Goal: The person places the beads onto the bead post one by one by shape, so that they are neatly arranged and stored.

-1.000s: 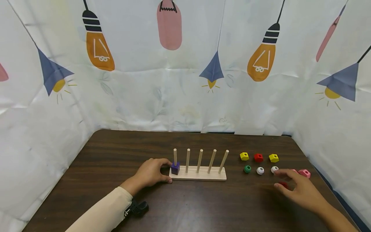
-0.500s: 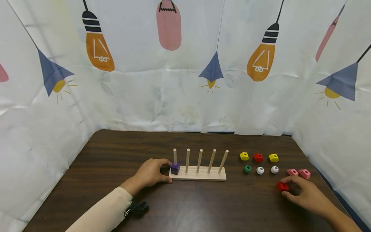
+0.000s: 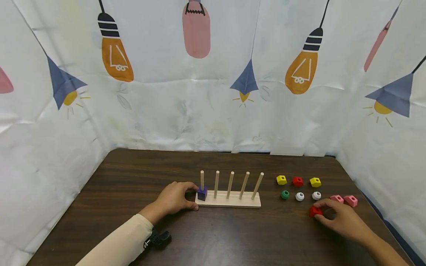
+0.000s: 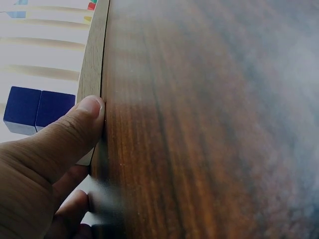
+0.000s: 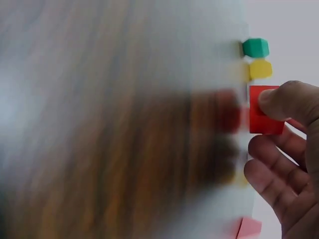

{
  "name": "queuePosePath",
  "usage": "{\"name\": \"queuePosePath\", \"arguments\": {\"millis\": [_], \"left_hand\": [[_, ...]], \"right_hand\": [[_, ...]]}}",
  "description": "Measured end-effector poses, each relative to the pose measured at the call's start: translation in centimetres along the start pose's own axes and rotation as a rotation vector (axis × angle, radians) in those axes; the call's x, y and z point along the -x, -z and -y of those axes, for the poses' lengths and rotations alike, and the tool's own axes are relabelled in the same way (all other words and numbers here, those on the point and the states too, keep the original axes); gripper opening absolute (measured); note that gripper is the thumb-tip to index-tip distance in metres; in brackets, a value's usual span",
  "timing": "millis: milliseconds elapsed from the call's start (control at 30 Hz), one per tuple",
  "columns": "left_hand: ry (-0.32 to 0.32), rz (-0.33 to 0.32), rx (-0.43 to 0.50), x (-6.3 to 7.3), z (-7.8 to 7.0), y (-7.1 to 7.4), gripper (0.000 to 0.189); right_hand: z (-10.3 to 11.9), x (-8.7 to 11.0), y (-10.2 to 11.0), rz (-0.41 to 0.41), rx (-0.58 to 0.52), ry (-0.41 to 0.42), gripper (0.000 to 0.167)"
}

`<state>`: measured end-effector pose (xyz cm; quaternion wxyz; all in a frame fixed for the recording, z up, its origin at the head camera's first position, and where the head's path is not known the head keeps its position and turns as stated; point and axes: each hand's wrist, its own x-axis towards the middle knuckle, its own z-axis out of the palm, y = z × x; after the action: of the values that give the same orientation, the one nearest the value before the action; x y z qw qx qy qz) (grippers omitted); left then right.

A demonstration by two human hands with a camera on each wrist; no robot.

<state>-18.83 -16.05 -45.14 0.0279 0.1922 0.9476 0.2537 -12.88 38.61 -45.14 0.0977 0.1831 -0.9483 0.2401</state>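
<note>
Hands well apart across a dark tabletop [image 3: 233,236], a person steadies a wooden stand [image 3: 229,203] with the left hand [image 3: 174,197] while the right hand [image 3: 346,218] pinches a red block [image 3: 314,211] between thumb and fingers. The left hand grips the stand's left end, thumb against the front edge, just beside a purple block [image 3: 202,193] threaded low on the leftmost of five upright pegs [image 3: 230,184]; the other four are bare. The red block sits well to the right of the stand, in front of the white beads [image 3: 300,196] and near the pink blocks [image 3: 351,201]; whether it touches the tabletop or hangs just above it is hard to tell. Yellow blocks [image 3: 281,180], a second red block [image 3: 297,181] and a green bead [image 3: 284,194] lie farther back. The thumb lies flat on one face of the red block, a sound hold by the look of it; good handling likely means pinching opposite sides so neither end of any hole is covered. No hole can be made out on the held piece, so a check of how it faces seems wise. A clean path would run in front of the loose beads, with the block held level and the knuckles clear of the pink blocks. Light, even pressure from the left hand should keep the stand from sliding or tipping.
</note>
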Motion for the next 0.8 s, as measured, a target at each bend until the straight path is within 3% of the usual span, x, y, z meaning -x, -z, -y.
{"name": "queuePosePath", "arguments": {"millis": [167, 567, 800], "left_hand": [[-0.001, -0.002, 0.006, 0.0, 0.1, -0.1, 0.057], [-0.002, 0.0, 0.008, 0.0, 0.0, 0.0, 0.057], [-0.006, 0.0, 0.009, 0.0, 0.0, 0.0, 0.057]], "right_hand": [[1.8, -1.5, 0.0, 0.001, -0.022, 0.023, 0.035], [6.1, -5.6, 0.8, -0.086, -0.069, 0.189, 0.044], [8.3, -7.1, 1.5, -0.08, -0.107, 0.201, 0.041]]}}
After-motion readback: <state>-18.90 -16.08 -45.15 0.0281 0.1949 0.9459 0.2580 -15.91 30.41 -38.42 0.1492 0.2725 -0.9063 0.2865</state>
